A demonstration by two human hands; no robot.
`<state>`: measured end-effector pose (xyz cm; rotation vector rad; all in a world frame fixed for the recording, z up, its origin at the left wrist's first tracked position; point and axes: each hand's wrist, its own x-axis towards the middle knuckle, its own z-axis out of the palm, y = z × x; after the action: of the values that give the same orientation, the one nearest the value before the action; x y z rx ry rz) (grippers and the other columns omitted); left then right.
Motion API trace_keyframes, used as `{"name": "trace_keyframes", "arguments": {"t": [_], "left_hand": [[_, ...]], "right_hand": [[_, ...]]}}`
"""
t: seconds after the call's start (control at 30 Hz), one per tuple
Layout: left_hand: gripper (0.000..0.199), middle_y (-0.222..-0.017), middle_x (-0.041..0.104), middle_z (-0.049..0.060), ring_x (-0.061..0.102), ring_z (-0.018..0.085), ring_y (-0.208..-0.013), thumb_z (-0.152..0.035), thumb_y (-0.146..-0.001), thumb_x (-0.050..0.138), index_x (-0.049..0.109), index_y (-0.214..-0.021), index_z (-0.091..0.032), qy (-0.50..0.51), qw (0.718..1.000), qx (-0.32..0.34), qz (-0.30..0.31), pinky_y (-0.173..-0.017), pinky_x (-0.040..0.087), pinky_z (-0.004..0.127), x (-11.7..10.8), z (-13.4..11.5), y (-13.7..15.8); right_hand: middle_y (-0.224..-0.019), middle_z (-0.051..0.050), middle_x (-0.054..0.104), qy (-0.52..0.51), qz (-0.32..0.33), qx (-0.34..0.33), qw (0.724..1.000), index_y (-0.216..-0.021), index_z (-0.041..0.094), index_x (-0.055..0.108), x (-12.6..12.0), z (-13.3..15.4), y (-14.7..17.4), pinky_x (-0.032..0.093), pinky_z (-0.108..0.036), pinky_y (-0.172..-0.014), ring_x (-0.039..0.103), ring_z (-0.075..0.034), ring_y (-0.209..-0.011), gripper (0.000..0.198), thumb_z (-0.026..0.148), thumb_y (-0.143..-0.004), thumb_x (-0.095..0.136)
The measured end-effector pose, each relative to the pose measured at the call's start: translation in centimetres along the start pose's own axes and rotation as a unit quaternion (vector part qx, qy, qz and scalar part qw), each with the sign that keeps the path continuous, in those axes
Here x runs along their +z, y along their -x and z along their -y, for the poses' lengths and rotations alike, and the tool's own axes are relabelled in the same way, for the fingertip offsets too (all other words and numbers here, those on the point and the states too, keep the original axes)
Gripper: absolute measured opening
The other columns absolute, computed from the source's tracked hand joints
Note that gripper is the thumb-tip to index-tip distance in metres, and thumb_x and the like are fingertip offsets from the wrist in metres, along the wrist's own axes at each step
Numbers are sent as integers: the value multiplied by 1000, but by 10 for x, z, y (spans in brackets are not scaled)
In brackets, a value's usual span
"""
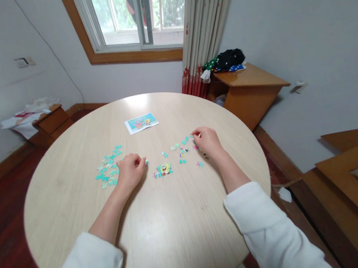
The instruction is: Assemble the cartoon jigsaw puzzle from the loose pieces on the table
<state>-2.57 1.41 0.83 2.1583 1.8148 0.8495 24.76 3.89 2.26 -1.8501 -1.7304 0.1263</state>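
- My left hand [130,168] rests curled on the table [76,217], fingers folded under; a small pale puzzle piece [146,162] sits at its fingertips, though I cannot tell whether I pinch it or merely touch it.
- My right hand [207,140] is bent over the scattered pieces [181,145], fingertips drawn together on one of them; the piece itself is hidden under my fingers.
- Both forearms are cut off by the lower edge, in soft white sleeves.
- The pieces are flat, knobbly and mostly turquoise, too small to read their pictures.
- A joined yellow cluster [163,169] lies between my hands.
- A loose heap [108,167] spreads just left of my left hand.
- The table is round, pale wood-grain and smooth.
- A glossy rectangular reference picture [141,123] lies farther off, its long axis running left to right.
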Motion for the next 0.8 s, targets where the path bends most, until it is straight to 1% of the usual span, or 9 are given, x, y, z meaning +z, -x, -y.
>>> {"name": "trace_keyframes", "arguments": {"t": [0.07,0.13,0.23,0.33,0.43,0.5,0.6,0.8], "left_hand": [[28,-55,50,-1,46,14,-58,-29,-77,47,40,-51,-19,8,1000,-5,-13,-62,29,29,0,0,0],[28,-53,47,-2,44,14,-56,-27,-76,46,36,-50,-19,15,1000,-8,-25,-61,28,29,0,-1,0],[28,-53,46,-2,43,13,-56,-28,-74,46,35,-50,-20,23,999,-13,-32,-62,28,29,-1,-2,1],[28,-52,46,-2,43,13,-55,-29,-74,46,36,-50,-20,28,999,-15,-31,-61,29,29,-2,-2,0],[28,-52,46,-2,43,14,-56,-30,-74,46,36,-50,-20,28,999,-18,-30,-61,29,29,-3,-1,0],[27,-53,47,-2,44,14,-56,-30,-74,46,37,-50,-20,25,999,-20,-29,-61,30,29,-3,-1,0],[27,-53,48,-2,45,14,-57,-31,-74,46,38,-51,-20,25,999,-25,-27,-62,31,29,-3,-2,1],[28,-55,50,-1,47,14,-58,-31,-76,45,38,-52,-20,28,999,-31,-22,-63,32,29,-5,-4,2]], "right_hand": [[-88,-10,70,22,-23,63,998,-86,14,72,-13,-26,-5,43,-30,-78,61,-20,-82,26,12,-76,48],[-87,-12,71,28,-42,123,991,-85,12,72,-21,-48,-7,43,-30,-75,62,-21,-81,26,13,-75,49],[-85,-13,71,11,-43,176,983,-83,11,73,-25,-67,-8,43,-29,-73,62,-21,-79,22,14,-72,54],[-81,-11,70,-32,-26,177,983,-80,11,72,-23,-72,-9,43,-27,-71,61,-18,-75,18,17,-69,60],[-76,-8,70,-58,11,167,984,-76,12,72,-19,-70,-9,43,-26,-67,60,-16,-70,17,23,-65,67],[-74,-7,69,-58,32,164,984,-74,12,71,-19,-68,-8,42,-25,-65,59,-15,-68,18,26,-63,69],[-72,-7,68,-49,50,164,984,-72,13,70,-19,-66,-7,41,-25,-63,59,-15,-67,16,26,-64,68],[-72,-7,69,-16,54,163,985,-69,15,70,-20,-66,-7,40,-25,-63,60,-16,-70,12,26,-67,66]]}}
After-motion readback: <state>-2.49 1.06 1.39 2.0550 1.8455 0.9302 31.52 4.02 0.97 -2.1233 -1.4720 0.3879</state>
